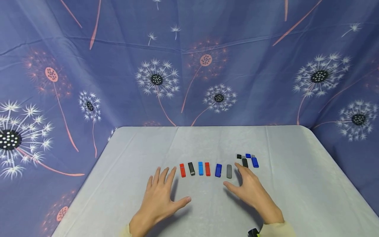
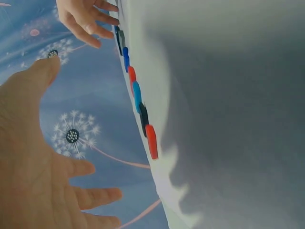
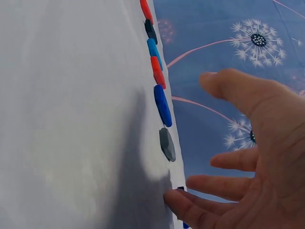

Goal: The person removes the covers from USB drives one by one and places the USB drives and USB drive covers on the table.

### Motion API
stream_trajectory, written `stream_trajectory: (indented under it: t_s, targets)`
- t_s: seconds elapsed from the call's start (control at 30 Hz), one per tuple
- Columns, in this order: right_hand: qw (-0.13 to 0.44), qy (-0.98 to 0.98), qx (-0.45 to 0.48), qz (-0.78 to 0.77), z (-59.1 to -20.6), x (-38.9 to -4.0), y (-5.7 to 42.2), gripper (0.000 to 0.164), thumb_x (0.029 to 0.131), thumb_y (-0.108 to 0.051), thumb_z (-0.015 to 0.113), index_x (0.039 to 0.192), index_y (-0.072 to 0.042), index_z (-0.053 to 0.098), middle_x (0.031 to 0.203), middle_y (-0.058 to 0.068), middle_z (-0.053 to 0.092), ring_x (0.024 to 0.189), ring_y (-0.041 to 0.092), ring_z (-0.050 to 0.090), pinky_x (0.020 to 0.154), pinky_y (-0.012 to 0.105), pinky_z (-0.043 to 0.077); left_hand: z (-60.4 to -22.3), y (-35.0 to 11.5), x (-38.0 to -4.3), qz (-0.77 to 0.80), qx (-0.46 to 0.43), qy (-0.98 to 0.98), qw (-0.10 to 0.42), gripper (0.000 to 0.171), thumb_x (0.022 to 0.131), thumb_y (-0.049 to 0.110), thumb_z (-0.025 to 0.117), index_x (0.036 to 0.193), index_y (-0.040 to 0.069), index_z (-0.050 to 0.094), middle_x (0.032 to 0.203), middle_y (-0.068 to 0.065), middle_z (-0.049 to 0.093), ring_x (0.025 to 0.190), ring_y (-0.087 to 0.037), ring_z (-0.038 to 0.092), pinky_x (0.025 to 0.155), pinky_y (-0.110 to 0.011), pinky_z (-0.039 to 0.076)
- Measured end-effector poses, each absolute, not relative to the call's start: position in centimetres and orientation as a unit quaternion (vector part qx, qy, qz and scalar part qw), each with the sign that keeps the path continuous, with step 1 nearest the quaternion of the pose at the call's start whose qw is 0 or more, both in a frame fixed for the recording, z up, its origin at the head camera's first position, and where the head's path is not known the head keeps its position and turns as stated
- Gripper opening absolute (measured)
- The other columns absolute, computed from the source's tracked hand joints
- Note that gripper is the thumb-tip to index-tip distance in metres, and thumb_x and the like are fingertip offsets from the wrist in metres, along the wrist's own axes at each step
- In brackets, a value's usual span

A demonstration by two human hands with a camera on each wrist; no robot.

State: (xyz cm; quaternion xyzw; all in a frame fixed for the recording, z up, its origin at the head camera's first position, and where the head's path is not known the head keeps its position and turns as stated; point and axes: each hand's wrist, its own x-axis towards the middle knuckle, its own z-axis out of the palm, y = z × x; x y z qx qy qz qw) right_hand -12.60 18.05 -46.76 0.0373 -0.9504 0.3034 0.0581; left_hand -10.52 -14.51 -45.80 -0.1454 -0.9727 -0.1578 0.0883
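Observation:
My left hand (image 1: 160, 197) is spread over the table just left of a row of USB sticks, with nothing in its grasp. The row runs from a red stick (image 1: 182, 170) through a black one (image 1: 191, 169), a light blue one (image 1: 200, 168), another red one (image 1: 207, 169) and a dark blue one (image 1: 218, 170) to a grey one (image 1: 229, 171). Beside the grey end hovers my empty right hand (image 1: 251, 189), thumb and fingers apart. Past its fingertips lie an uncapped black stick (image 1: 244, 162), partly hidden, and an uncapped blue stick (image 1: 255, 162).
A loose black cap (image 1: 239, 156) and a blue cap (image 1: 248, 155) lie behind the uncapped sticks. Pale cloth covers the table (image 1: 133, 151). A blue dandelion-print curtain (image 1: 189, 29) hangs beyond the far edge. Some black object (image 1: 253, 232) shows by the right sleeve.

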Motion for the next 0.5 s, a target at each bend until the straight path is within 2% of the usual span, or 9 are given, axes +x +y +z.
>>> stream_trajectory:
  t_s: [0.17,0.37,0.5]
  targets:
    - [0.046,-0.95,0.034,0.307,-46.8,-13.6,17.9,0.081,0.089,-0.035,0.08,0.146,0.012,0.046,0.139,0.038,0.055,0.131,0.054,0.053,0.105,0.065,0.046,-46.1,-15.9,-10.2,-0.148,-0.136,-0.976,0.089,0.11,0.076,0.088,0.06,0.16,0.02,0.039,0.154,-0.013,0.05,0.151,-0.045,0.033,0.113,-0.071,0.031]
    - [0.039,-0.953,0.039,0.299,-47.2,-14.7,17.8,0.068,0.09,-0.025,0.078,0.137,0.017,0.052,0.124,0.033,0.065,0.117,0.048,0.063,0.098,0.06,0.052,-46.3,-16.9,-9.9,-0.141,-0.127,-0.978,0.089,0.111,0.076,0.089,0.06,0.159,0.018,0.04,0.153,-0.013,0.051,0.151,-0.046,0.033,0.112,-0.072,0.032]
    - [0.021,-0.957,0.031,0.287,-47.2,-15.5,17.5,0.059,0.094,-0.02,0.074,0.134,0.019,0.054,0.119,0.032,0.064,0.112,0.046,0.064,0.096,0.059,0.053,-46.4,-17.4,-9.7,-0.137,-0.126,-0.979,0.086,0.111,0.076,0.09,0.059,0.159,0.018,0.041,0.152,-0.014,0.051,0.15,-0.046,0.035,0.111,-0.073,0.033]
